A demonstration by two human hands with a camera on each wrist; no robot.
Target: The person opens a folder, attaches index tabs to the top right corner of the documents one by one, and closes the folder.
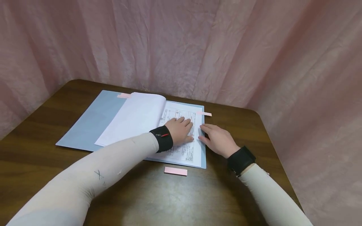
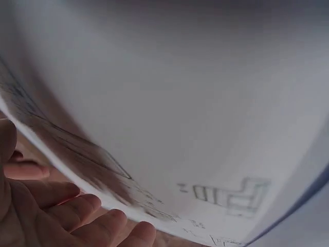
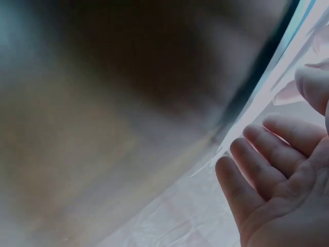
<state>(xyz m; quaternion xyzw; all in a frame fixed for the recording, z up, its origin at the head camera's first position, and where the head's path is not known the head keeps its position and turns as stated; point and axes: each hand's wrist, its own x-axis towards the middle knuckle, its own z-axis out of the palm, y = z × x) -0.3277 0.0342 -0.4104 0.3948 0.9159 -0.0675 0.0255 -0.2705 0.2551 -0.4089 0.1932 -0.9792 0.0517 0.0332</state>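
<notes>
A light-blue folder (image 1: 93,117) lies spread on the table with white sheets inside. Turned over to its left is a white page stack (image 1: 135,114), curved near the spine. My left hand (image 1: 179,130) is over the printed sheet (image 1: 189,153) on the right side, fingers extended and slightly spread; its fingers (image 2: 97,206) show beside line drawings in the left wrist view. At the folder's right edge is my right hand (image 1: 219,139), fingers straight, tips right at the border; its fingers (image 3: 257,164) hold nothing. A pink sticky tab (image 1: 206,113) sticks out from the sheet's upper right edge.
A pink sticky-note pad (image 1: 175,171) lies on the brown wooden table (image 1: 158,201) in front of the folder. More pink tabs (image 1: 124,95) show at the top of the turned pages. Behind the table hangs a pink curtain (image 1: 181,47).
</notes>
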